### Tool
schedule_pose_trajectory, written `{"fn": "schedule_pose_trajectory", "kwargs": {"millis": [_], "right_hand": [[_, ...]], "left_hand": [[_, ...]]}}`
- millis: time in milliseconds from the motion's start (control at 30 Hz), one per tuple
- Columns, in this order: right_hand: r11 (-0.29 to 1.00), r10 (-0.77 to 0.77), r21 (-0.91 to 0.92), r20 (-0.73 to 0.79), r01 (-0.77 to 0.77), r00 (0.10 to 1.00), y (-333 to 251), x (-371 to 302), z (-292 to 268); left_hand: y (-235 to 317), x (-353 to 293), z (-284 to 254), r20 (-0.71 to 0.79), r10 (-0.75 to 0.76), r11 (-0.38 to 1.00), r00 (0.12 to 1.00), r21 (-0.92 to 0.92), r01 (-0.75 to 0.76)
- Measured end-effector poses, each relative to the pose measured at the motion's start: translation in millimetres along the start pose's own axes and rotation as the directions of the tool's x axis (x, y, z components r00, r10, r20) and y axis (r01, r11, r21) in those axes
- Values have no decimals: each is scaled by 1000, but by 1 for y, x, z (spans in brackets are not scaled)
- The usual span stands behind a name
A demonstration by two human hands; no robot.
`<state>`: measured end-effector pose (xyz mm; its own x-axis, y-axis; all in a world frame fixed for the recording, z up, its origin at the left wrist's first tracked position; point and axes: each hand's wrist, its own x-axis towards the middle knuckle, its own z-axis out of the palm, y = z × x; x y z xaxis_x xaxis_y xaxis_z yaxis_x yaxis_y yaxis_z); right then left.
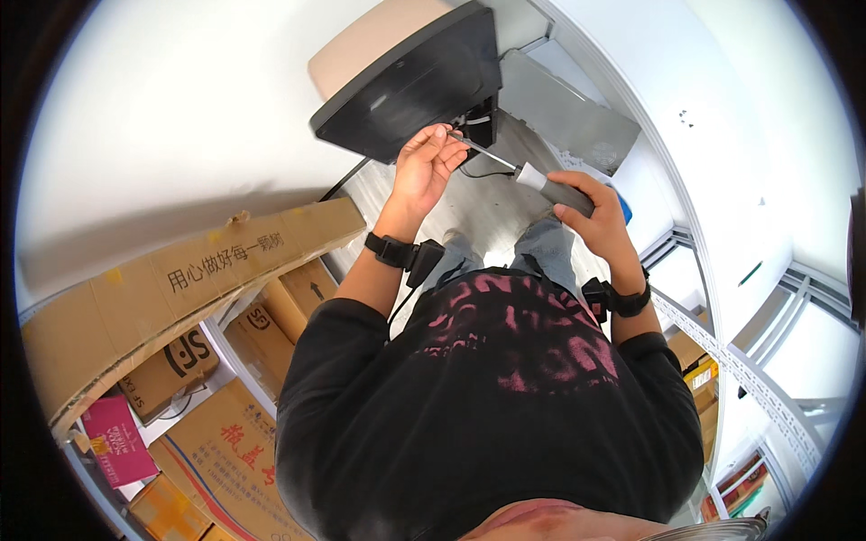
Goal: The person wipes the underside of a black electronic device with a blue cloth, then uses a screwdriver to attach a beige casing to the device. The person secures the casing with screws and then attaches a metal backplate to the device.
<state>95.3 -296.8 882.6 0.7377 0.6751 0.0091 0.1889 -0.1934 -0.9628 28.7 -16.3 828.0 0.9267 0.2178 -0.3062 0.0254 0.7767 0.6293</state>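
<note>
Head view, read as a clock face: a grey-handled driver lies above the centre on the 2 o'clock side, its thin metal shaft aimed toward 10. The right hand, a little past 2, is wrapped round the handle behind the pale collar. The left hand, at 12, seems to pinch the far end of the shaft between thumb and forefinger — whether a small fastener sits there too is more than I can tell.

Just beyond those fingertips, also at 12, is a tilted black panel, with a black bracket and a cable by its lower right. A long carton runs along 9 o'clock; a grey board leans at about 1.

My reading is that the step in hand is readying or guiding the driver's tip, close to the panel's underside. From here the work calls for a steady left pinch, the shaft held in line, and the right hand square behind it — a skewed approach could let the tip slip.
</note>
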Motion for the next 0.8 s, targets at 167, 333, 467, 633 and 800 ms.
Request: {"fn": "schedule_pose_trajectory", "kwargs": {"millis": [167,333,467,633,800], "right_hand": [[994,-49,-104,-24,46,998,-22,-2,75],[960,-137,-256,-85,112,987,-43,3,130],[966,-152,-227,-110,124,982,-49,10,153],[999,50,-4,-182,-51,982,-43,10,171],[994,9,-103,-210,-31,978,-46,12,177]], "left_hand": [[35,-41,-51,-76,34,998,997,50,-31],[59,-55,-82,-156,38,999,987,38,-32],[70,-52,-91,-145,7,997,989,-73,-17],[81,-49,-99,-132,52,999,990,-2,-53],[91,-52,-112,-114,86,974,990,219,-59]]}}
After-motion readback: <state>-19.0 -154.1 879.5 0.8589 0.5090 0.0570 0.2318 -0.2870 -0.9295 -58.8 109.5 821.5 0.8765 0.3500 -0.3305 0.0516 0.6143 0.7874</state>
